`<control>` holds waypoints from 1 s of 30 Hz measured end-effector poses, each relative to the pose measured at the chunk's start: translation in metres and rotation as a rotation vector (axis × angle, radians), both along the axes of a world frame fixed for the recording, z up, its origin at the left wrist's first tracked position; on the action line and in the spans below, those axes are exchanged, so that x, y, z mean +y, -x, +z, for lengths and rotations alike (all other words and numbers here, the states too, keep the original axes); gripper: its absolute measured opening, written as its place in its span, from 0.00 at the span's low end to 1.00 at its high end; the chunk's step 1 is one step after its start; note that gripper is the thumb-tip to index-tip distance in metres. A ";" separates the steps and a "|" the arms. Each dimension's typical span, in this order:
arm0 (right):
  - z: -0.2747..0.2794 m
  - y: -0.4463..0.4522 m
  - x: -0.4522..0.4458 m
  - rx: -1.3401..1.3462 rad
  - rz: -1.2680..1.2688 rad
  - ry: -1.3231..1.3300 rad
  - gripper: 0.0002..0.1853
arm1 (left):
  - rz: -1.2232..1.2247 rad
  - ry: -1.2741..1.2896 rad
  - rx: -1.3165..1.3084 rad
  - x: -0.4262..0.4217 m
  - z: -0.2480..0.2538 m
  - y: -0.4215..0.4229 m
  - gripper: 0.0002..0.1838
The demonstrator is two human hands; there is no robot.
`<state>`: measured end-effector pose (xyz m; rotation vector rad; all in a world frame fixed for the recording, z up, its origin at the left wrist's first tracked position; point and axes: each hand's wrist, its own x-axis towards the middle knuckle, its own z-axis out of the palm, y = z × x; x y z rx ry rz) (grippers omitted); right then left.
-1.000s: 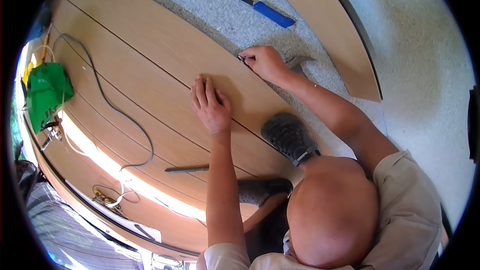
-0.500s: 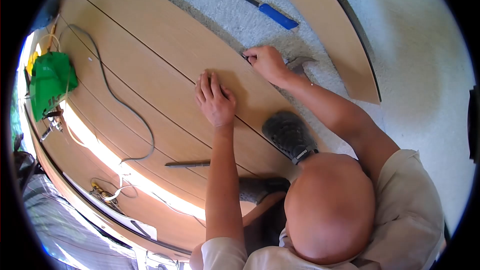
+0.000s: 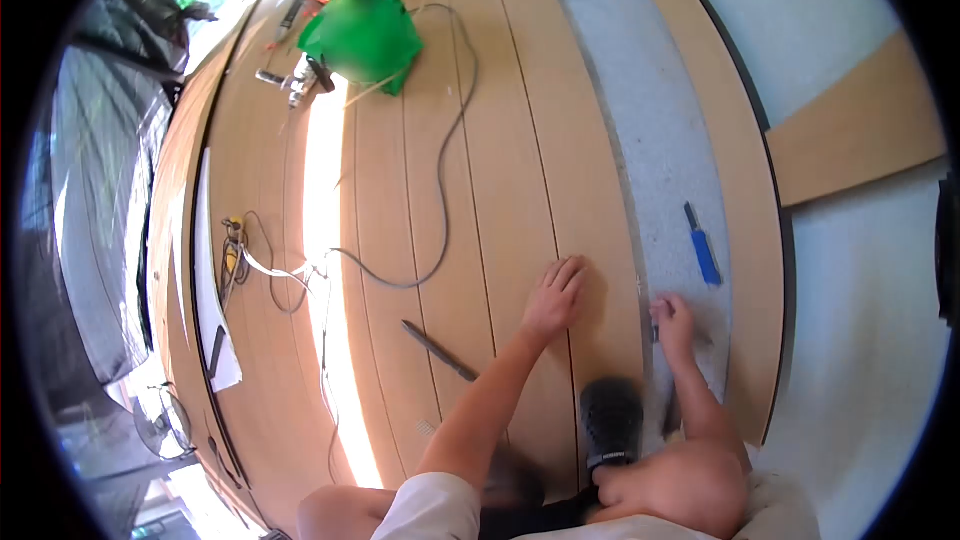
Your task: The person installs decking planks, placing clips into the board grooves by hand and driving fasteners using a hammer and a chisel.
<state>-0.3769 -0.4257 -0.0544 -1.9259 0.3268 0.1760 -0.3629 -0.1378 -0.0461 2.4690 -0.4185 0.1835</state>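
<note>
My left hand (image 3: 555, 298) lies flat on the wood-look planks (image 3: 520, 180), fingers stretched out across a seam. At the outer edge of the last laid plank, my right hand (image 3: 672, 322) has its fingers pinched together just over the bare concrete strip (image 3: 655, 140). A small dark piece shows at its fingertips, too small to name. Just ahead of that hand, a blue-handled utility knife (image 3: 704, 248) rests on the concrete. My shoe (image 3: 612, 420) is planted on the planks behind both hands.
A loose plank (image 3: 740, 200) lies along the right of the concrete strip. A dark pen-like stick (image 3: 438, 350) and a grey cable (image 3: 465, 100) lie on the planks. Farther off are a green bag (image 3: 370, 40), a power tool (image 3: 300, 80) and a coiled yellow-and-black cord (image 3: 232, 245).
My view has turned and lifted, showing more of the floor ahead. My left hand stays flat on the planks, and my right hand stays pinched at the plank edge.
</note>
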 end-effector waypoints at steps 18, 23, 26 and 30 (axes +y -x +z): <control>0.165 -0.325 0.322 -0.629 0.672 0.259 0.11 | 0.826 -0.174 -0.025 0.292 0.009 -0.105 0.21; 0.186 -0.451 0.573 -1.166 0.643 0.236 0.17 | 0.850 -0.155 0.031 0.295 0.011 -0.105 0.24; 0.203 -0.492 0.641 -0.987 0.915 0.538 0.16 | 0.826 -0.156 0.042 0.297 0.013 -0.105 0.25; 0.168 -0.490 0.658 -0.542 1.209 0.721 0.12 | 0.851 -0.136 0.078 0.299 0.008 -0.105 0.26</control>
